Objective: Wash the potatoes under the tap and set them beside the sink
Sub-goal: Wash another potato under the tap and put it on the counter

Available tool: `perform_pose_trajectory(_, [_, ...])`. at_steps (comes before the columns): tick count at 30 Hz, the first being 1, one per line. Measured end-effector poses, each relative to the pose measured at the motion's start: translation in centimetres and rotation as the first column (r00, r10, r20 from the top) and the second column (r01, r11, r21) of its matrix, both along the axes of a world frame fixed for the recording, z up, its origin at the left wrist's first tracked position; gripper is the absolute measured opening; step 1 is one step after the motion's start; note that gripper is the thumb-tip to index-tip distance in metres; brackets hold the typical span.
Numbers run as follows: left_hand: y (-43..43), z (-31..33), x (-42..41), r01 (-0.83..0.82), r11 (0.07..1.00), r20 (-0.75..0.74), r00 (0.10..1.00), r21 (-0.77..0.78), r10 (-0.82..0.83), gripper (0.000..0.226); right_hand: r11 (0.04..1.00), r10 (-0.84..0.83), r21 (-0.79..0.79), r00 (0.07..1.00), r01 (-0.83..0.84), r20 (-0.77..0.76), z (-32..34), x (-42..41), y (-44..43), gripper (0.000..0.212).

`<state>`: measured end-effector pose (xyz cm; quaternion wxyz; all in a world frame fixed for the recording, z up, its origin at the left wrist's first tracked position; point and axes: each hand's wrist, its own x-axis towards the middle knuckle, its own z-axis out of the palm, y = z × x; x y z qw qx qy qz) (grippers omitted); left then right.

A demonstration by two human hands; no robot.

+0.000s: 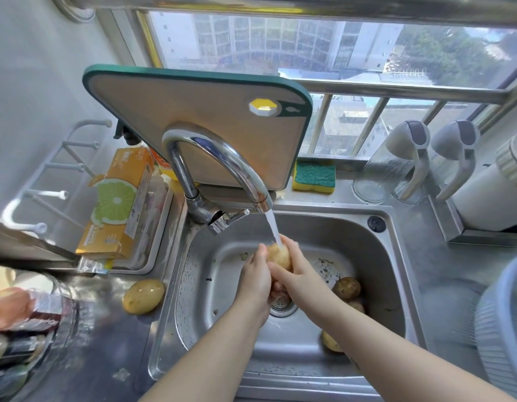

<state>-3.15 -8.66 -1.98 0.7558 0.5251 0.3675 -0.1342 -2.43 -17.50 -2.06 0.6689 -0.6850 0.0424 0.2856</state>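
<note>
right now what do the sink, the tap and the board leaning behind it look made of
Sink: brushed stainless steel by its dull grey sheen and soft reflections. Tap: polished chromed metal, mirror-bright highlights. Cutting board: a matte beige face with a green rim, probably plastic; the face could also be a wood-fibre composite.

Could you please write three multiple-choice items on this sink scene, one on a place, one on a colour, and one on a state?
1. Where does the washed potato lie?
A. On the counter left of the sink
B. On the windowsill
C. On the sponge

2. What colour is the rim of the cutting board?
A. Red
B. Dark green
C. White

3. What is the state of the tap?
A. Off
B. Dripping
C. Running

Answers: 1 A, it rests on steel beside the basin's left rim. 2 B, a green border frames the board. 3 C, a stream falls onto the potato held by the left hand and right hand.
</note>
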Motion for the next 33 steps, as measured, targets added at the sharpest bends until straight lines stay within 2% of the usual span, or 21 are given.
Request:
perform_pose_trajectory(4, [-0.3, 0.4, -0.4, 0.017, 1.0, 0.048, 0.999, -0.014, -0.016, 0.037, 0.986, -0.168, -0.003, 0.986, 0.169, 0.019, 0.4, 0.0, 0.7, 0.027])
perform_pose_trajectory(8, [-0.2, 0.5, -1.5, 0.081, 0.991, 0.196, 0.979, -0.11, -0.058, 0.034, 0.942, -0.336, 0.004, 0.94, 0.337, -0.05, 0.0, 0.8, 2.0, 0.003])
perform_pose_trajectory(11, [0.0, 0.5, -2.2, 0.151, 0.981, 0.27, 0.956, -0.124, -0.113, 0.035, 0.886, -0.462, -0.03, 0.879, 0.462, -0.12, 0.6, 1.5, 2.0, 0.025])
perform_pose_trajectory(14, [0.6, 0.0, -2.6, 0.183, 0.979, 0.312, 0.939, -0.088, -0.147, 0.036, 0.917, -0.391, 0.0, 0.899, 0.399, -0.198, 0.7, 1.8, 1.5, 0.031])
perform_pose_trajectory(17, [1.6, -0.7, -2.6, 0.216, 0.972, 0.314, 0.92, 0.097, -0.236, 0.041, 0.94, -0.283, 0.088, 0.897, 0.33, -0.341, 0.7, 1.7, 0.6, 0.032])
perform_pose_trajectory(19, [2.1, -0.8, -2.3, 0.2, 0.966, 0.29, 0.926, 0.164, -0.241, 0.047, 0.976, -0.161, 0.084, 0.925, 0.201, -0.344, 1.0, 1.8, -0.3, 0.035])
perform_pose_trajectory(22, [2.4, -0.8, -1.6, 0.092, 0.995, 0.285, 0.953, 0.044, -0.101, 0.066, 0.995, -0.057, 0.061, 0.951, 0.079, -0.303, 1.1, 1.9, -1.7, 0.035])
perform_pose_trajectory(27, [0.5, 0.3, -0.4, -0.098, 0.964, 0.226, 0.961, -0.247, 0.156, 0.028, 0.941, -0.017, 0.313, 0.938, 0.133, -0.347, 1.3, 1.3, -3.0, 0.032])
perform_pose_trajectory(30, [-0.4, 0.8, 0.7, -0.198, 0.955, 0.145, 0.962, -0.218, 0.233, 0.023, 0.916, 0.015, 0.381, 0.94, 0.123, -0.34, 1.5, 0.8, -3.4, 0.042])
perform_pose_trajectory(33, [-0.6, 1.4, 1.7, -0.283, 0.939, 0.06, 0.952, -0.194, 0.3, 0.028, 0.921, 0.033, 0.379, 0.953, 0.089, -0.302, 2.2, 0.8, -3.3, 0.04])
